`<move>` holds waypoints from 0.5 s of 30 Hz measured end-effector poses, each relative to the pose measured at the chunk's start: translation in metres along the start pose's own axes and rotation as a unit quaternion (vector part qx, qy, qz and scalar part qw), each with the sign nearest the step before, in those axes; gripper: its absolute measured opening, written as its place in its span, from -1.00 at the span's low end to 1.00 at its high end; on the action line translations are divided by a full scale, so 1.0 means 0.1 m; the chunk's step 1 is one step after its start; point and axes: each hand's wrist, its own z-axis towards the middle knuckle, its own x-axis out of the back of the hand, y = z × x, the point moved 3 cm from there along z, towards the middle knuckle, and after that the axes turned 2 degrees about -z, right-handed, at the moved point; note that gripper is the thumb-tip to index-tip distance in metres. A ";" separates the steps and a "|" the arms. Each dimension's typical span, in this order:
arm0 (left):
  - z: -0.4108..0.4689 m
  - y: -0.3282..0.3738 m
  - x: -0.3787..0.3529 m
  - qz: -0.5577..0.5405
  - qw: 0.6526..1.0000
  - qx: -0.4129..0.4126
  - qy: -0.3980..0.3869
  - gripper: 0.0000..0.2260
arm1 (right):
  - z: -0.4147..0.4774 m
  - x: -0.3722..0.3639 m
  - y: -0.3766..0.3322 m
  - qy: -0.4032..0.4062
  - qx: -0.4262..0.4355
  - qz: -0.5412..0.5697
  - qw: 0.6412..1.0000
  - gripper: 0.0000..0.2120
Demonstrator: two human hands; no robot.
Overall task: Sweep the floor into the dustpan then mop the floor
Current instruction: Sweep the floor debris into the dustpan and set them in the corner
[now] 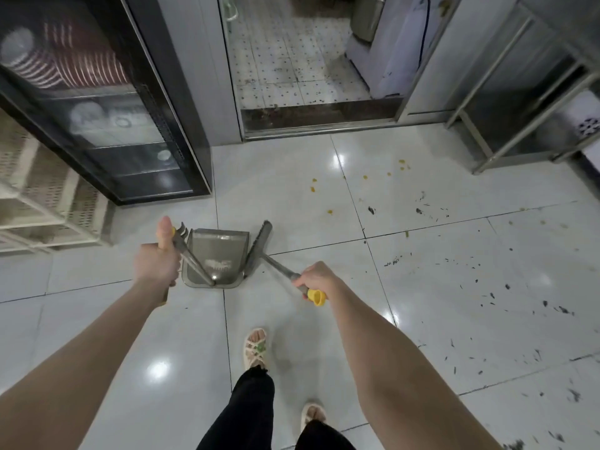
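Left hand: our left hand [157,264] is curled tight round the dustpan handle [194,261], with the thumb pointing up along it.
Right hand: our right hand [316,280] is curled tight round the broom handle [279,265], right next to its yellow cap [316,297].
Dustpan: the gray dustpan [216,241] sits on the floor between our two hands, a little past them.
Broom head: the broom head [258,248] stands on the floor just beside the pan, on our right hand's side.
Dark dirt: lots of small dark bits [487,287] lie out past our right hand, well apart from the broom.
Yellow dirt: some yellow bits [357,183] lie farther ahead of our right hand.
Floor: shiny white tiles [130,319] are under our arms.
Foot: a foot in a sandal [256,347] is below our hands.
Cabinet: a glass-door cabinet [97,108] stands far ahead of our left hand.
Rack: a metal rack [519,108] stands far ahead of our right hand.
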 end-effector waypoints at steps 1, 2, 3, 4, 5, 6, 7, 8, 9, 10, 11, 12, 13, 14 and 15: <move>0.13 0.02 0.03 0.003 1.000 0.000 -0.003 -0.23 | 0.06 -0.09 -0.11 0.002 -0.005 -0.008 1.000 -0.78; 0.24 0.03 0.06 0.011 1.000 0.000 -0.005 -0.22 | 0.10 -0.17 -0.21 0.006 -0.010 -0.020 1.000 -0.79; 0.39 0.06 0.08 0.013 1.000 0.001 -0.013 -0.22 | 0.17 -0.24 -0.32 0.008 -0.016 -0.028 0.999 -0.80; 0.52 0.09 0.10 0.017 1.000 0.000 -0.020 -0.22 | 0.23 -0.31 -0.42 0.012 -0.025 -0.036 0.999 -0.80; 0.67 0.13 0.10 0.020 0.999 0.000 -0.028 -0.22 | 0.31 -0.36 -0.52 0.012 -0.036 -0.036 0.999 -0.80; 0.79 0.16 0.10 0.023 0.999 -0.001 -0.035 -0.21 | 0.37 -0.38 -0.58 0.014 -0.046 -0.034 0.998 -0.81; 0.89 0.20 0.08 0.024 0.999 -0.001 -0.043 -0.21 | 0.41 -0.39 -0.62 0.015 -0.058 -0.028 0.998 -0.81; 0.97 0.24 0.05 0.027 0.998 -0.002 -0.052 -0.19 | 0.44 -0.37 -0.65 0.017 -0.068 -0.024 0.997 -0.81; 1.02 0.27 0.01 0.031 0.998 -0.005 -0.059 -0.17 | 0.45 -0.33 -0.65 0.021 -0.076 -0.025 0.997 -0.81; 1.07 0.31 -0.04 0.038 0.997 -0.008 -0.069 -0.14 | 0.47 -0.28 -0.64 0.029 -0.082 -0.025 0.996 -0.82; 1.12 0.35 -0.09 0.045 0.996 -0.012 -0.082 -0.13 | 0.48 -0.21 -0.63 0.039 -0.092 -0.025 0.995 -0.82; 1.16 0.41 -0.16 0.053 0.994 -0.017 -0.096 -0.12 | 0.49 -0.12 -0.60 0.050 -0.104 -0.018 0.993 -0.81; 1.19 0.44 -0.22 0.058 0.992 -0.023 -0.106 -0.12 | 0.48 -0.03 -0.56 0.058 -0.115 -0.013 0.992 -0.81; 1.21 0.49 -0.29 0.060 0.991 -0.028 -0.116 -0.12 | 0.45 0.07 -0.52 0.065 -0.127 -0.008 0.990 -0.80; 1.23 0.53 -0.36 0.061 0.990 -0.033 -0.124 -0.12 | 0.42 0.17 -0.46 0.070 -0.139 -0.001 0.988 -0.80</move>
